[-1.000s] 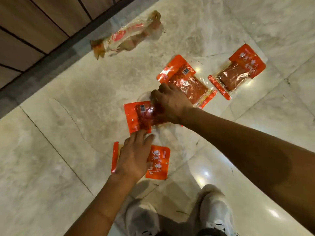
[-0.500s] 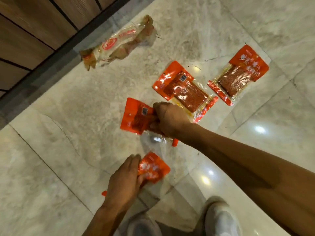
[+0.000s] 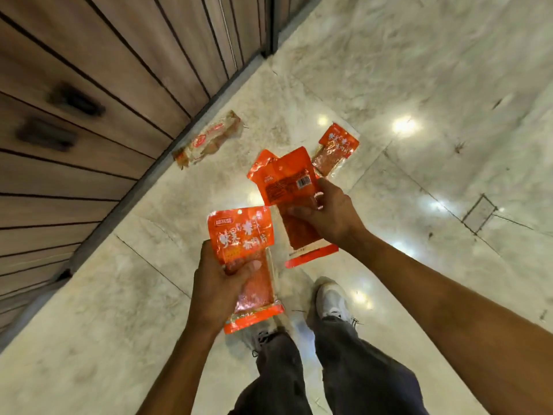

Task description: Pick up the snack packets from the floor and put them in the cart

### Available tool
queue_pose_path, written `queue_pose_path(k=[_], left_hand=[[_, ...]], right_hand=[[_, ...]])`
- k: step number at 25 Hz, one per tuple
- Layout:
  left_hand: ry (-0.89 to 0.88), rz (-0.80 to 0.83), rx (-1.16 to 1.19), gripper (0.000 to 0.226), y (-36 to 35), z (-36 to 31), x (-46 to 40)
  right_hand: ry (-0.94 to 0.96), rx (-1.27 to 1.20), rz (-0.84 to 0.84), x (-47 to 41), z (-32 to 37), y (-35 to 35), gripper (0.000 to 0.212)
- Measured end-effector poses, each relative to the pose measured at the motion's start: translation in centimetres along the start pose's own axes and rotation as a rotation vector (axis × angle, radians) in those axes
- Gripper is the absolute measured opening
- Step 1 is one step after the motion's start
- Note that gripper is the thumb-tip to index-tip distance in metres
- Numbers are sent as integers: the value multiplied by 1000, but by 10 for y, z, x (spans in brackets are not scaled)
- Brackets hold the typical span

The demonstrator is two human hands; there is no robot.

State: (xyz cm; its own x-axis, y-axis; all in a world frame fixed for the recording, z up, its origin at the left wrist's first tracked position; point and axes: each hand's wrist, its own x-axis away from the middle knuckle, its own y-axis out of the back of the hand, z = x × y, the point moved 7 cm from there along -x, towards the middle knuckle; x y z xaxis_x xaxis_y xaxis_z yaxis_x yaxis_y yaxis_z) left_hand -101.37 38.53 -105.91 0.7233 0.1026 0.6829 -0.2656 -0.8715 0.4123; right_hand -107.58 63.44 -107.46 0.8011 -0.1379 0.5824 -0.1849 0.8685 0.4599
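Two orange snack packets are off the marble floor [image 3: 419, 70], one in each hand. The left hand [image 3: 218, 283] curls its fingers and thumb round the packet with white lettering [image 3: 242, 235]. The right hand [image 3: 326, 214] pinches the barcode packet [image 3: 287, 181], just beyond the first; a second packet may sit behind it, though blur hides this. Farther off, another orange packet [image 3: 336, 148] and a pale long packet [image 3: 209, 140] lie on the floor.
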Motion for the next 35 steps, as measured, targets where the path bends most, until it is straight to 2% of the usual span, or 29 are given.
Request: queue_pose_path(k=[3,6,11,14,18,22,26,31,35], left_hand=[[0,0,20,67,32,-92,78],[-54,43,137,71,58,-175,143],[-180,290,321,72,97,-301,247],[-272,375,292,66,121,-351,297],[-433,462,82,71,127,-414,361],[-639,514,-52,79,89,-467,430],[-745,624,-156,83,18,-481,520],[-809,791,-257,79,-91,-445,645],[-873,955,-359,87,-172,-384,771]], right_hand=[[-35,-114,-119,73,63,92,57],[-21,-166,-244,146,119,172,45],[-53,-215,-420,285,197,261,50],[-60,-250,-512,360,235,302,48],[-74,-190,-612,467,259,363,45],[-86,-338,-724,562,238,404,55],[-130,-541,-816,670,179,425,58],[-228,-679,-1034,817,75,426,55],[-285,-760,-1198,940,-9,408,50]])
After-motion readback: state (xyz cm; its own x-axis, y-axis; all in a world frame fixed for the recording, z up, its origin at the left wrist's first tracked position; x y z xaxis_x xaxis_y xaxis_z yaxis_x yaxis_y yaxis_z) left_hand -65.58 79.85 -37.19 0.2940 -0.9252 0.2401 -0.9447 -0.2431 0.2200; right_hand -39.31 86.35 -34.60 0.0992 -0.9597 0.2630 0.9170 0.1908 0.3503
